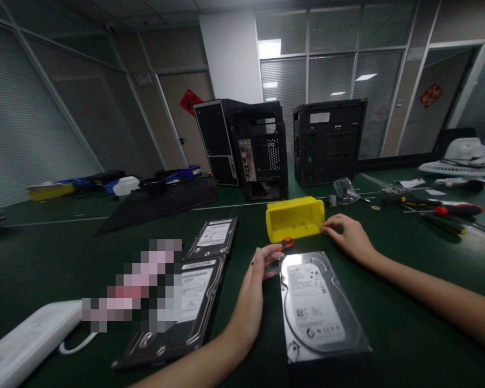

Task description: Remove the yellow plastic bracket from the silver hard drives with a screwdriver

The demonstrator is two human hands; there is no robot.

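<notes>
A silver hard drive (317, 307) with a white label lies flat in front of me. My left hand (256, 283) is at its upper left corner, fingers stretched out and apart. Its fingertips reach an orange and black screwdriver handle (286, 244); I cannot tell whether they touch it. Beyond the drive, a yellow plastic bin (295, 234) lies with its opening toward me, a few tiny pieces inside. My right hand (350, 237) is at the bin's right edge, thumb and forefinger pinched together. Whatever they hold, if anything, is too small to make out.
Two more hard drives, one nearer (200, 302) and one farther (212, 237), lie to the left, beside a pixelated patch and a white box (32, 339). Two black computer cases (216, 140) (329, 143) stand behind. Screwdrivers and pliers (440, 207) lie at the right.
</notes>
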